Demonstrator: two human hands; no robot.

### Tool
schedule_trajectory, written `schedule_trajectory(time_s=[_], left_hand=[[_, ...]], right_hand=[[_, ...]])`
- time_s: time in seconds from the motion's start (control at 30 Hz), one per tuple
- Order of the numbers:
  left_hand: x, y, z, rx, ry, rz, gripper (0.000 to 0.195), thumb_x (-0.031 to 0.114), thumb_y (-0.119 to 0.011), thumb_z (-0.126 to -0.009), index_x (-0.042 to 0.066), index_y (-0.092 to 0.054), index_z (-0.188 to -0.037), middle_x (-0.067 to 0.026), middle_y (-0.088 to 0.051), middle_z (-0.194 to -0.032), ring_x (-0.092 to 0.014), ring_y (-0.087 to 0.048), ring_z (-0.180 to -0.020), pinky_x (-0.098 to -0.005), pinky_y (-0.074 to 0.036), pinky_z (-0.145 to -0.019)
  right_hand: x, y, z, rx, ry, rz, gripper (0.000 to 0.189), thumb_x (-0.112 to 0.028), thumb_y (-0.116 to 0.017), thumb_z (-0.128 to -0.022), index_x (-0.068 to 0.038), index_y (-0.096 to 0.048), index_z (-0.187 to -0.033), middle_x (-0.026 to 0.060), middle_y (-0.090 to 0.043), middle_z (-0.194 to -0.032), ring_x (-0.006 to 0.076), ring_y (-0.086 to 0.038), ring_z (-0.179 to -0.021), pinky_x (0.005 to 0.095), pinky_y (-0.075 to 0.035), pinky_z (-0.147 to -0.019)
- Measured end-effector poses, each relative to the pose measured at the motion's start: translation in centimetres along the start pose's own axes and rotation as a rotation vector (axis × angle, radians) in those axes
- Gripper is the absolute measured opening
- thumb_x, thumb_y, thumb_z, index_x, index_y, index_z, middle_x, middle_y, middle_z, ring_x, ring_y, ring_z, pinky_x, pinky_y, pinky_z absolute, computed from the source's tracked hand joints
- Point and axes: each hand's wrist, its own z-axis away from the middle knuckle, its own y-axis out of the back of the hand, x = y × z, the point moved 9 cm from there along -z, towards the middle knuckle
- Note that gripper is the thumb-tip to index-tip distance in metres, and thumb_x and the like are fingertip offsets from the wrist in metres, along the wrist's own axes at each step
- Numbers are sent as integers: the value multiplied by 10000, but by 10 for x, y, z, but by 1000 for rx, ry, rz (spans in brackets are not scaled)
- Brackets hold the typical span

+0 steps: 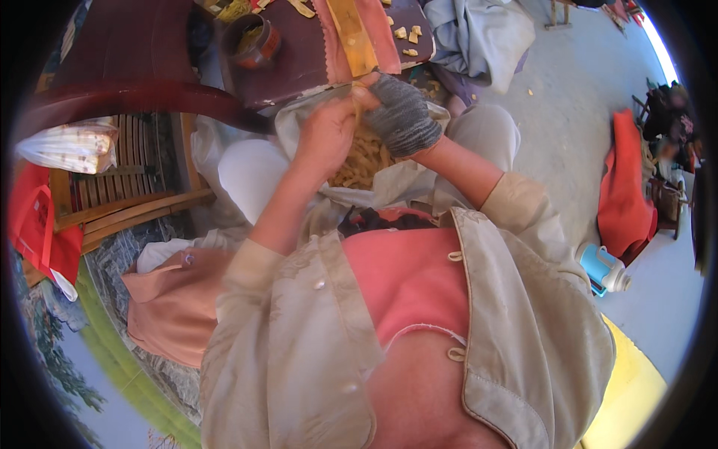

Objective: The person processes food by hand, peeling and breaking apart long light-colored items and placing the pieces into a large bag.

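My left hand (328, 134), bare, meets my right hand (401, 115) at the near end of a wooden board. A grey knitted fingerless glove (403, 118) covers my right hand. Between the fingertips of both hands is a thin yellowish strip (357, 114); its full shape is hidden. The wooden board (354, 39) lies on a pink cloth (387, 42) across a dark red table (297, 64). Below my hands, a pale cloth (387, 182) across my lap holds many curled yellow-brown pieces (364, 160).
A round tin (251, 42) and several pale chunks (412, 36) are on the table. A dark red curved chair rail (168, 95) is at left, near a bamboo chair (134, 202). A grey cloth (477, 39) lies beyond at right. A blue-and-white flask (603, 269) stands to my right.
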Motion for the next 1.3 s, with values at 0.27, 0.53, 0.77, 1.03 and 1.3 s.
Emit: schedule_trajectory(time_s=[0.27, 0.53, 0.77, 1.03, 1.3], left_hand=[[39, 21, 11, 568, -502, -163, 138, 0, -423, -913, -29, -549, -960, -177, -488, -1153, -228, -543, -897, -301, -444, -801], [54, 24, -6, 505, -529, -168, 160, 11, -474, -883, -16, -546, -1023, -134, -575, -908, -263, -570, -831, -310, -457, -778], [20, 5, -25, 252, -65, 330, 158, -6, -471, -859, 1, -526, -1007, -112, -599, -891, -210, -601, -852, -295, -473, -749], [23, 10, -33, 269, -57, 665, 138, 31, -518, -892, 10, -509, -1028, -47, -603, -835, -112, -589, -795, -239, -465, -742], [18, 15, -22, 338, -71, 380, 121, 35, -567, -870, -23, -603, -971, -54, -626, -860, -90, -576, -801, -235, -465, -732]], right_hand=[[48, -35, 5, -323, -796, -855, 247, -265, -571, -871, -28, -543, -809, 23, -528, -658, 98, -496, -503, 262, -430, -526], [-25, 15, -11, 38, 427, 149, 261, -291, -555, -869, -33, -564, -830, 108, -571, -711, 249, -555, -598, 333, -453, -607], [-7, 26, -10, -251, 42, 183, 274, -315, -528, -874, -48, -582, -858, 142, -597, -722, 313, -600, -729, 396, -470, -632], [25, 31, -16, -346, -435, -413, 292, -309, -608, -839, -25, -632, -906, 52, -603, -716, 152, -577, -626, 308, -462, -561], [29, 22, -7, -288, -584, -589, 302, -306, -596, -848, -10, -637, -896, 29, -583, -678, 80, -502, -551, 237, -411, -521]])
